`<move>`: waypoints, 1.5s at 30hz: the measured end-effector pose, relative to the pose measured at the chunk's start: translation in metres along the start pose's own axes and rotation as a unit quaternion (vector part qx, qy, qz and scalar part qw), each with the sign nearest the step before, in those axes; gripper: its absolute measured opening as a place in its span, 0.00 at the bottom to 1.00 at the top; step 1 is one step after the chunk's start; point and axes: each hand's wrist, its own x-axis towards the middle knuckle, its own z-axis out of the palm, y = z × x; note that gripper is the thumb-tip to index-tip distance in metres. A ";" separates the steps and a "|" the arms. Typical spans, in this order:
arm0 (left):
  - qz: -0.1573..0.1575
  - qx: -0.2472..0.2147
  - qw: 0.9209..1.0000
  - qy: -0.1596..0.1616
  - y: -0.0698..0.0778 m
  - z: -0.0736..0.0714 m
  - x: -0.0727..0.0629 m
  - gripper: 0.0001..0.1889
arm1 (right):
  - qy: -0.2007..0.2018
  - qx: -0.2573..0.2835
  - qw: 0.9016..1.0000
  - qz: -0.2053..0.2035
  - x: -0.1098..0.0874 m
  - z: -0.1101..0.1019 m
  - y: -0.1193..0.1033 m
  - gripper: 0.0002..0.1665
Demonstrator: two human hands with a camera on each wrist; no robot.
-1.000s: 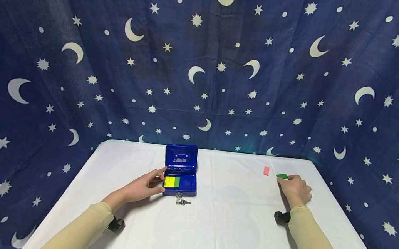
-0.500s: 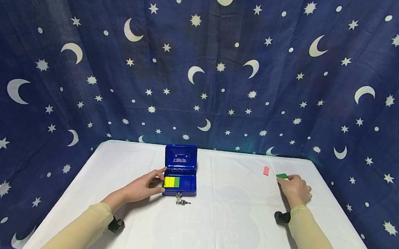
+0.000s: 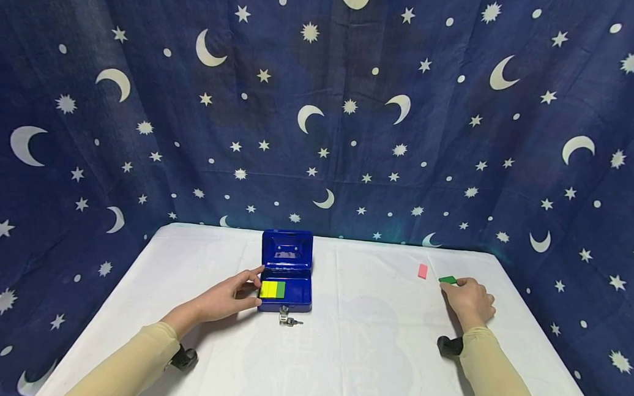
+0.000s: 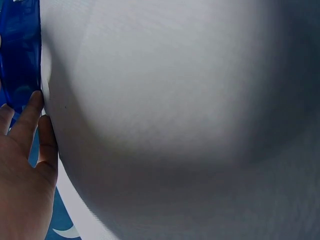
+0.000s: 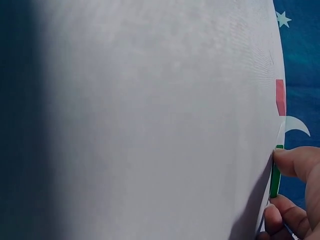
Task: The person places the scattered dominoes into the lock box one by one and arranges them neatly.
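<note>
A blue metal cash box [image 3: 301, 290] stands on the white table with its lid raised. Two yellow domino blocks [image 3: 269, 289] and a green one lie side by side in its left part. My left hand [image 3: 227, 295] touches the box's left side, thumb at the front corner and forefinger near the hinge; in the left wrist view its fingers [image 4: 30, 117] reach out fairly straight along the wall. Far to the right, my right hand [image 3: 470, 301] pinches a green domino block [image 5: 275, 177] by its ends, low over the table. A pink domino block [image 3: 423, 271] lies just left of it.
Keys [image 3: 293, 323] hang from the lock at the box's front, over the white tablecloth [image 3: 350, 347]. A dark blue curtain [image 3: 348, 145] with moons and stars rises behind the table and along both sides.
</note>
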 end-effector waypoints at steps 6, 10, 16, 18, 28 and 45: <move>-0.006 -0.002 1.000 -0.002 0.000 0.000 0.000 0.19 | -0.008 0.010 1.000 -0.003 0.002 -0.002 0.003 0.33; -0.013 0.001 1.000 0.000 0.000 0.000 0.000 0.19 | -0.012 0.025 1.000 -0.010 0.002 -0.003 0.004 0.32; -0.019 0.005 1.000 0.000 -0.001 0.001 0.000 0.19 | -0.015 0.032 0.999 -0.039 0.002 -0.004 0.006 0.35; -0.019 0.005 1.000 0.001 -0.001 0.001 0.000 0.19 | -0.016 0.035 0.998 -0.054 0.002 -0.003 0.004 0.36; -0.024 0.006 1.000 0.002 0.003 0.000 -0.002 0.19 | -0.009 0.047 0.991 -0.125 -0.007 0.003 -0.015 0.36; -0.016 0.001 1.000 -0.003 0.002 0.000 0.000 0.19 | -0.027 0.072 0.973 -0.217 -0.028 0.016 -0.053 0.31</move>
